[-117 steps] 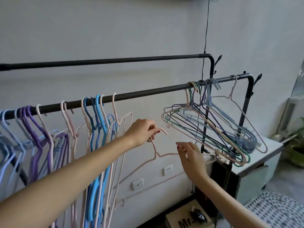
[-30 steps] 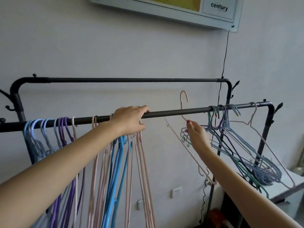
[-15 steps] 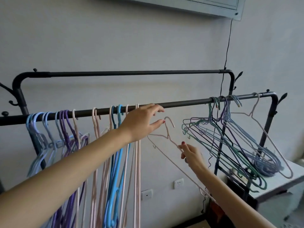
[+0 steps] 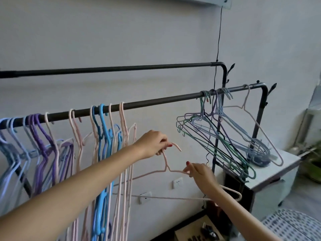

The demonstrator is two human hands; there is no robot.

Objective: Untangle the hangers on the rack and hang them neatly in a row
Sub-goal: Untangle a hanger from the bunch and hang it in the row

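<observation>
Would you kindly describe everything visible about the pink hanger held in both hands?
The pink hanger is a thin wire-like frame in a pale pink coating, with hook, neck, sloped shoulders and a straight bottom bar. It is off the rail, held roughly upright in the gap between the neat row and the tangled bunch. The left hand grips its hook; the right hand pinches its right shoulder.

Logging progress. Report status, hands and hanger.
Left hand grips pink hanger at neck. Right hand pinches shoulder. Hanger off rail. Tangle remains right.

A single head-worn camera looks forward and slightly down, close to the rack (image 4: pixel 156 103).
</observation>
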